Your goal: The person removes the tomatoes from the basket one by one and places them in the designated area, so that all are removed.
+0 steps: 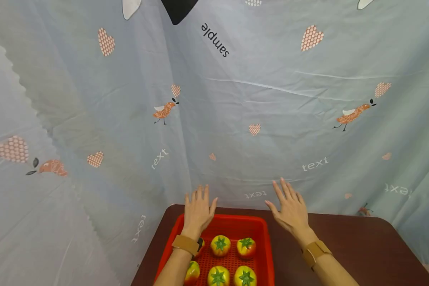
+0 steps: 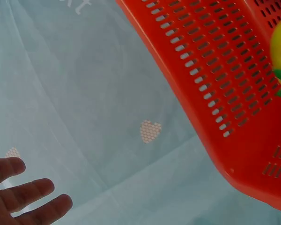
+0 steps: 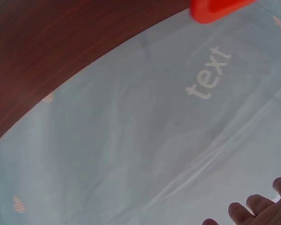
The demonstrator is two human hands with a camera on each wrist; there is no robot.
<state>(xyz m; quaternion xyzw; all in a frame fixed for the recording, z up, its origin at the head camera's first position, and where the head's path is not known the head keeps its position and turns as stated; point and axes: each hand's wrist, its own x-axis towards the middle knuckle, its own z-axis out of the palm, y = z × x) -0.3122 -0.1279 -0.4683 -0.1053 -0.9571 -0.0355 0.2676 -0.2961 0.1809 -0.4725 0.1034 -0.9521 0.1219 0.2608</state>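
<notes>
Head view: we log the left hand (image 1: 199,212) near six o'clock and the right hand (image 1: 292,212) towards four o'clock, both spread wide with fingers extended, holding nothing. The red basket (image 1: 239,227) sits at six o'clock on the brown table (image 1: 371,246), and the left forearm (image 1: 176,264) crosses above its left side. Inside it we count six yellow-red fruits (image 1: 220,245) with green tops; the two at the basket's nine o'clock are partly covered by the arm. Poor view there: we may be missing others, and we cannot tell whether the arm touches the basket.

Left wrist view: fingers at eight o'clock, basket at two o'clock. Right wrist view: fingers at four o'clock, a basket corner at one o'clock, well apart.

Risks, as we judge them: dropping the left arm could press or knock the covered fruits, since it lies directly over them. Pushing on one rim alone could skew the basket. Lifting unevenly could set the fruits rolling, because they look round and loose.
</notes>
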